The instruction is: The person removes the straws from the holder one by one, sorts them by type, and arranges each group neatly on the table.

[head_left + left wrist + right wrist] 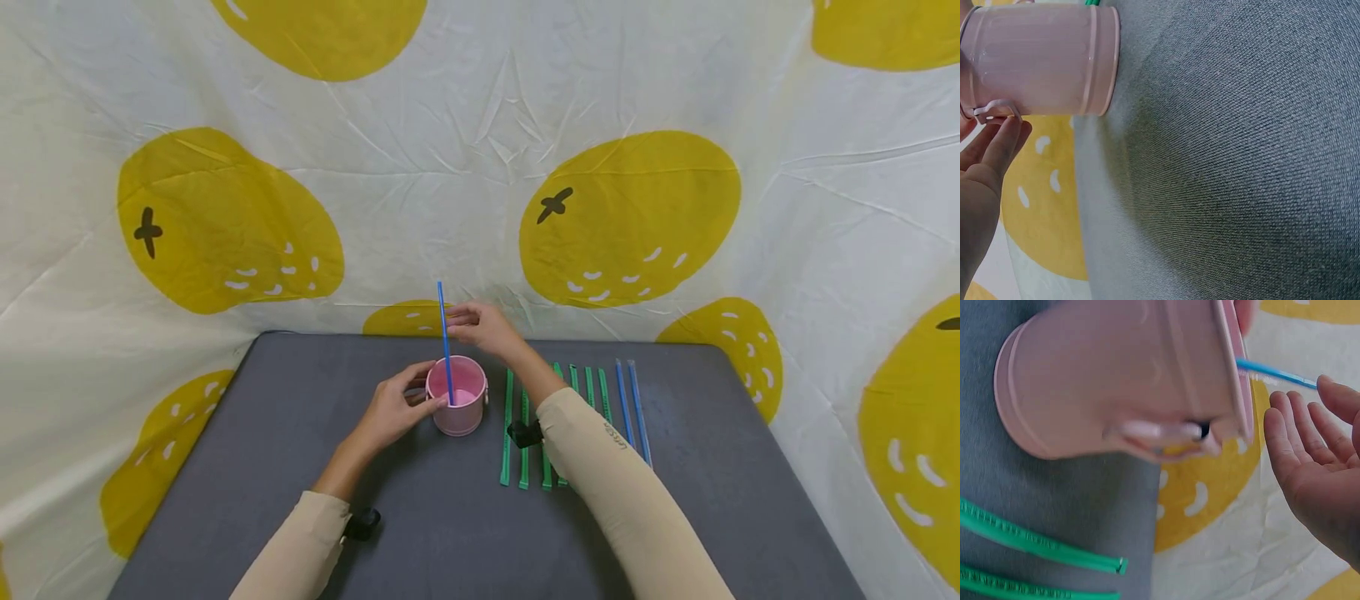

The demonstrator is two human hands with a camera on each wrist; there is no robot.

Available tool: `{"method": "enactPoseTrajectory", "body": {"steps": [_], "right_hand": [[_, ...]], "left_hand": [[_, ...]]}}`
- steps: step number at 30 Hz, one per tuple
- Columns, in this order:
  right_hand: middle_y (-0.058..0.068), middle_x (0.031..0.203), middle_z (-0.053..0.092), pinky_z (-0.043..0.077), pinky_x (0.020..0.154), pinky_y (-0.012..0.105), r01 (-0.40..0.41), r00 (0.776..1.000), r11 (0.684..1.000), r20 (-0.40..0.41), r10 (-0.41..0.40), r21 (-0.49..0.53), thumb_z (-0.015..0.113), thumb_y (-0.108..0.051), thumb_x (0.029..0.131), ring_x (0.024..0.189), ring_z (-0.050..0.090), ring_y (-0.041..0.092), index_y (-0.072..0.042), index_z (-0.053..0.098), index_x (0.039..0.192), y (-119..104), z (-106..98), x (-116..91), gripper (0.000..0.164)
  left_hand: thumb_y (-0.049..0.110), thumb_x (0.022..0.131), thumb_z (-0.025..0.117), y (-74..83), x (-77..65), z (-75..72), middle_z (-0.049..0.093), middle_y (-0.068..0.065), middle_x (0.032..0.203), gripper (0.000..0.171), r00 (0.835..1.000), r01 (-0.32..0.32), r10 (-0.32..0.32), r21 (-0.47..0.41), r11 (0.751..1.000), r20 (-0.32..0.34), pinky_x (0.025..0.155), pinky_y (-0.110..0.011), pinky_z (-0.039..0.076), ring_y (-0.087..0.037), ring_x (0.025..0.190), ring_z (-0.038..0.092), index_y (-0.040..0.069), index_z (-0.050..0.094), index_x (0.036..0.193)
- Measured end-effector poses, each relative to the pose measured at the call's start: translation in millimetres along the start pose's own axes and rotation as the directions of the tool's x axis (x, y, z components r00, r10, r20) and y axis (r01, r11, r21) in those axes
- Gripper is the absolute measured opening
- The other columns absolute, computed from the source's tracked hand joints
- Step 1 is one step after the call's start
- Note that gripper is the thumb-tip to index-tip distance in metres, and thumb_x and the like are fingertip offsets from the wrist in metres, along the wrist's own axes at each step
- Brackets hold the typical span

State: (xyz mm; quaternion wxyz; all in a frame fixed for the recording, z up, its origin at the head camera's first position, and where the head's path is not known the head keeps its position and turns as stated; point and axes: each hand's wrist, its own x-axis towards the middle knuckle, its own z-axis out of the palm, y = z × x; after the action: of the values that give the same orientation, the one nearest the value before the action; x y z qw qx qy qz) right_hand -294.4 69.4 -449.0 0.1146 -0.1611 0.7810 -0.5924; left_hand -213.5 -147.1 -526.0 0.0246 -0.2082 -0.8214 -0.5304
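A pink bucket point(459, 417) stands upright on the dark grey table. Inside it a thin blue straw point(446, 333) leans, its upper part rising well above the rim. My left hand point(397, 408) grips the bucket's left side, the thumb at the front near the rim; in the left wrist view its fingertips touch the small side handle point(999, 109). Beside the straw's upper part is my right hand point(483, 327), fingers loosely extended and spread from the thumb. In the right wrist view the thumb tip overlaps the straw point(1279, 374); whether they touch I cannot tell.
Several long green printed strips point(506, 433) lie side by side right of the bucket, partly under my right forearm. Further right are two blue straws point(636, 400) in clear wrappers. Behind the table point(720, 483) hangs a white cloth with yellow fruit shapes.
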Motion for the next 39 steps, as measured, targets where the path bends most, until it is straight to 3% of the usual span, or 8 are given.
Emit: {"method": "enactPoseTrajectory", "body": {"steps": [5,13,18,28,33,39], "right_hand": [[0.028,0.132,0.065,0.054,0.106,0.054,-0.011,1.0,1.0,-0.01,0.012,0.024,0.066,-0.004,0.1,0.119,0.068,0.038,0.006,0.054,0.142,-1,10,4,0.045],[0.024,0.114,0.073,0.06,0.099,0.046,-0.01,1.0,0.999,-0.026,0.011,0.033,0.067,-0.007,0.1,0.114,0.068,0.045,0.003,0.064,0.127,1,20,6,0.029],[0.023,0.109,0.073,0.06,0.098,0.051,-0.014,0.999,0.999,-0.045,0.016,0.032,0.069,-0.009,0.1,0.108,0.07,0.042,0.001,0.067,0.124,-1,20,4,0.027],[0.026,0.113,0.069,0.063,0.09,0.053,0.002,0.998,1.0,-0.064,0.0,0.021,0.068,-0.006,0.099,0.101,0.072,0.038,0.001,0.066,0.124,-14,11,-1,0.026],[0.018,0.11,0.069,0.066,0.082,0.045,0.031,0.995,0.999,-0.096,-0.03,0.009,0.069,-0.006,0.099,0.101,0.073,0.035,0.002,0.066,0.124,-25,2,-4,0.027],[0.017,0.107,0.069,0.064,0.086,0.05,0.087,0.987,0.995,-0.14,-0.08,0.041,0.07,-0.005,0.098,0.101,0.072,0.037,0.0,0.068,0.123,-36,-13,-10,0.026]], "left_hand": [[0.025,0.085,0.087,-0.7,-0.2,-0.4,0.069,-0.015,0.131,0.065,1.0,-0.013,0.013,0.022,1.0,0.007,0.096,-0.05,0.06,-0.034,0.117,0.071,0.015,0.059,0.143],[0.026,0.087,0.085,-2.6,-1.1,0.6,0.069,-0.018,0.131,0.066,1.0,-0.017,0.017,0.036,0.999,0.016,0.095,-0.046,0.061,-0.037,0.117,0.07,0.009,0.057,0.144],[0.024,0.087,0.086,-3.0,-0.9,1.0,0.069,-0.015,0.131,0.064,1.0,-0.009,0.009,0.033,0.999,0.009,0.095,-0.046,0.061,-0.035,0.117,0.071,0.012,0.058,0.144],[0.025,0.086,0.086,-2.2,1.1,0.6,0.069,-0.016,0.132,0.065,1.0,-0.008,0.008,0.046,0.999,-0.003,0.094,-0.045,0.061,-0.035,0.116,0.072,0.01,0.058,0.144],[0.028,0.086,0.086,-1.3,0.1,-0.1,0.068,-0.014,0.133,0.067,1.0,0.0,0.0,0.053,0.999,0.0,0.096,-0.044,0.061,-0.032,0.118,0.071,0.011,0.058,0.144],[0.031,0.087,0.085,-1.0,1.5,-0.6,0.068,-0.016,0.134,0.067,1.0,0.001,-0.001,0.054,0.999,0.004,0.098,-0.046,0.06,-0.032,0.121,0.069,0.01,0.058,0.144]]}}
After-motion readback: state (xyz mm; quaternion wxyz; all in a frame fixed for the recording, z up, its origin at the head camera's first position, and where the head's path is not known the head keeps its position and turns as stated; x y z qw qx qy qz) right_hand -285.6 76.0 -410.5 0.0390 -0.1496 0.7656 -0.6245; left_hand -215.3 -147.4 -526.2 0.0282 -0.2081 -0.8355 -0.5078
